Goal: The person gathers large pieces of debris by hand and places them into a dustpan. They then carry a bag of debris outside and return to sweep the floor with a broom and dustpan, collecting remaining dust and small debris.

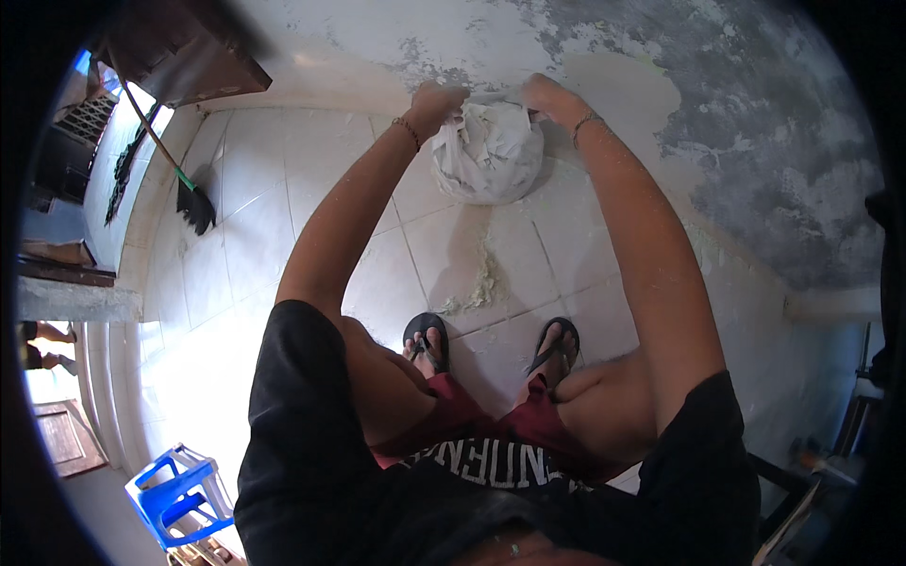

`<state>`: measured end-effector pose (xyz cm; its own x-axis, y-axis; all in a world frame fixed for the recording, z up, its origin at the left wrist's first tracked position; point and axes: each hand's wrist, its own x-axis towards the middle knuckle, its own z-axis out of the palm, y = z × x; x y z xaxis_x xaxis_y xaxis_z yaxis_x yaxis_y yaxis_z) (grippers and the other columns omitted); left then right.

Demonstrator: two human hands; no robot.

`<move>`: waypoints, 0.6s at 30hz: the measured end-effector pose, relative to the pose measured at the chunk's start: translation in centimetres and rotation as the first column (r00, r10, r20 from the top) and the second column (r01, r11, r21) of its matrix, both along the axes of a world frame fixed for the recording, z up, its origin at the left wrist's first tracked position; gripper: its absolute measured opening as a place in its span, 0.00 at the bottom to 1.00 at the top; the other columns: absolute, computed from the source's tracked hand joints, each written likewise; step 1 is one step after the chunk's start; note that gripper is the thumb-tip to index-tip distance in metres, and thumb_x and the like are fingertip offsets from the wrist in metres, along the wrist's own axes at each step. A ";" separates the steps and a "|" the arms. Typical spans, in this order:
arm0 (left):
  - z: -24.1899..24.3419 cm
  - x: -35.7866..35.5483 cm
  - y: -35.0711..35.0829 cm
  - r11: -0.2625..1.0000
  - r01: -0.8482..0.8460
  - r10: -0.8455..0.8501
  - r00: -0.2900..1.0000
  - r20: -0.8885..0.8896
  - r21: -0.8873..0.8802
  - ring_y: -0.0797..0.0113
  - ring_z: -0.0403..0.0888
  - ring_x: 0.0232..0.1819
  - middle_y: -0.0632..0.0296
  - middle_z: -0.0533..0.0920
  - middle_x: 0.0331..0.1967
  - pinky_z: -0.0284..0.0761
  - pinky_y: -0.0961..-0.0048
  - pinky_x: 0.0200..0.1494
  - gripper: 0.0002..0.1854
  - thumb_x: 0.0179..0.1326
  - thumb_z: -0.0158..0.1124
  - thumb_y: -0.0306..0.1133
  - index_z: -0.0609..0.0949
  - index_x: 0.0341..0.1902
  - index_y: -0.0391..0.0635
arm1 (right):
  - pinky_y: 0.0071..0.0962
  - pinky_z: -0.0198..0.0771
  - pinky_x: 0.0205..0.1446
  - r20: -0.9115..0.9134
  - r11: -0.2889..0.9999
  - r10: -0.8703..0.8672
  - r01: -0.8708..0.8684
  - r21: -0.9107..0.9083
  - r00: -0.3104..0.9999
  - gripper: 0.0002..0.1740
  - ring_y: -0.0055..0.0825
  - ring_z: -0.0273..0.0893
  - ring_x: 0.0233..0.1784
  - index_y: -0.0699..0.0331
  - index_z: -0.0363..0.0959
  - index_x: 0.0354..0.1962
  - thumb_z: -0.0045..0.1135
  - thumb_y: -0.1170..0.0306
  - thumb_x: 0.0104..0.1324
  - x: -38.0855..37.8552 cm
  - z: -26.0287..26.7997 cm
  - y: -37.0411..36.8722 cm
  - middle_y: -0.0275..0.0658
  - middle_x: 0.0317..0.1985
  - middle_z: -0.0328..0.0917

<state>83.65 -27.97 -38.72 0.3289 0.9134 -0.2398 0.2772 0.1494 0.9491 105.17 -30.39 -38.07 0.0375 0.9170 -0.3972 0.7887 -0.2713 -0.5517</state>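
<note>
A white plastic bag [488, 170] full of pale flaky chips [492, 138] stands on the tiled floor [368, 283], close to the wall. My left hand [435, 110] grips the bag's rim or handle on its left side. On the opposite side my right hand [552, 99] is closed on the other edge of the bag. The mouth of the bag is spread between both hands. Between the bag and my feet lies a small heap of pale scrapings [481, 283] on the tiles.
A wall with peeling paint [750, 141] rises beyond the bag. At the left, a broom [195, 209] leans near a dark wooden piece of furniture [191, 64]. A blue plastic stool [173, 495] stands at the lower left. Another person's legs [53, 343] show at the far left.
</note>
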 end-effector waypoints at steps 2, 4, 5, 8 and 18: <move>-0.4 0.4 -0.1 0.996 -0.050 0.055 0.997 0.060 -0.077 0.73 0.75 0.27 0.65 0.77 0.26 0.73 0.75 0.30 0.09 0.55 0.62 0.34 0.77 0.26 0.43 | 0.37 0.68 0.57 -0.359 0.988 -0.124 0.147 0.037 0.925 0.21 0.40 0.73 0.55 0.74 0.73 0.46 0.55 0.68 0.59 -0.4 -2.0 -0.3 0.55 0.51 0.73; -0.6 0.5 -0.2 0.992 -0.041 0.049 0.997 0.064 -0.122 0.74 0.73 0.29 0.66 0.76 0.28 0.72 0.76 0.34 0.08 0.55 0.63 0.35 0.77 0.29 0.44 | 0.36 0.69 0.54 -0.723 0.917 -0.308 0.396 -0.052 0.618 0.20 0.37 0.74 0.52 0.73 0.72 0.47 0.56 0.67 0.62 -1.4 -4.7 -1.4 0.50 0.47 0.75; -0.6 0.4 -0.2 0.989 -0.031 0.040 0.998 0.057 -0.146 0.74 0.73 0.30 0.66 0.76 0.29 0.72 0.76 0.36 0.08 0.56 0.64 0.35 0.77 0.30 0.44 | 0.36 0.70 0.53 -0.637 0.885 -0.259 0.443 0.145 0.726 0.19 0.37 0.75 0.51 0.73 0.72 0.47 0.56 0.67 0.63 -1.7 -5.7 -1.5 0.50 0.47 0.76; -0.6 -0.4 -0.3 0.987 -0.028 0.044 0.994 0.099 -0.158 0.75 0.72 0.34 0.66 0.75 0.32 0.72 0.74 0.40 0.09 0.57 0.63 0.35 0.77 0.33 0.43 | 0.35 0.71 0.53 -0.476 0.799 -0.269 0.470 0.376 0.838 0.19 0.37 0.76 0.50 0.72 0.72 0.46 0.56 0.66 0.62 -2.0 -7.2 -1.6 0.50 0.48 0.75; 0.7 -2.1 -0.3 0.986 0.158 -0.150 0.982 -0.112 0.059 0.68 0.78 0.30 0.57 0.80 0.30 0.75 0.69 0.35 0.17 0.54 0.66 0.36 0.80 0.38 0.31 | 0.32 0.71 0.49 0.283 0.906 -0.035 -0.089 0.413 0.958 0.17 0.44 0.75 0.44 0.67 0.75 0.41 0.62 0.66 0.56 2.0 -2.4 -1.4 0.49 0.39 0.75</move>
<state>81.53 -28.23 -38.01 0.4429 0.8689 -0.2210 0.3919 0.0341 0.9194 107.13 -31.74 -40.50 0.0618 0.9971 0.0454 0.9297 -0.0409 -0.3661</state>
